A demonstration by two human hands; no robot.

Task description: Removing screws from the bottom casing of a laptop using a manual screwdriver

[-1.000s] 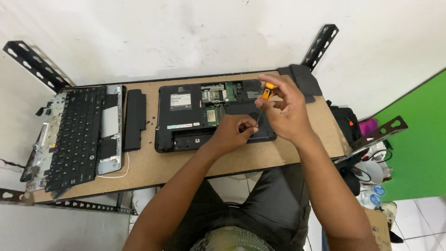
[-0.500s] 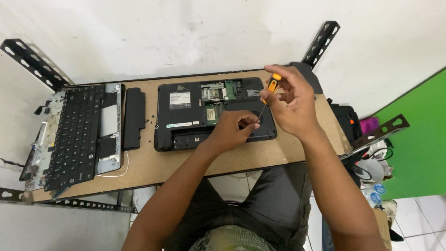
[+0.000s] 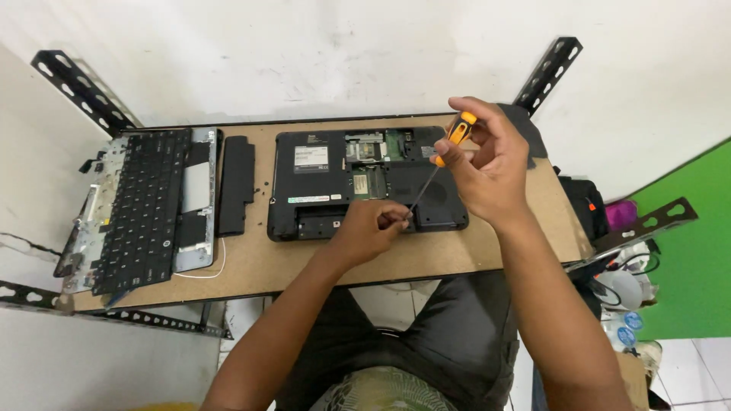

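Brown board table (image 3: 487, 255) — bearing an upturned laptop (image 3: 320, 186), battery bar (image 3: 236, 183) and keyboard panel (image 3: 145, 205).

Bright, even, diffuse light from above; white wall slightly washed out. Soft short shadows under the hands on the desk (image 3: 495, 251). Wide-angle bowing at frame edges. Focus sharp throughout, no motion blur.

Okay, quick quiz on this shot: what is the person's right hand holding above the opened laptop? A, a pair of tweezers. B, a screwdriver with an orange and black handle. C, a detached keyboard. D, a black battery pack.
B: the right hand grips the screwdriver by its orange and black handle, its thin shaft slanting down toward the left hand over the laptop base.
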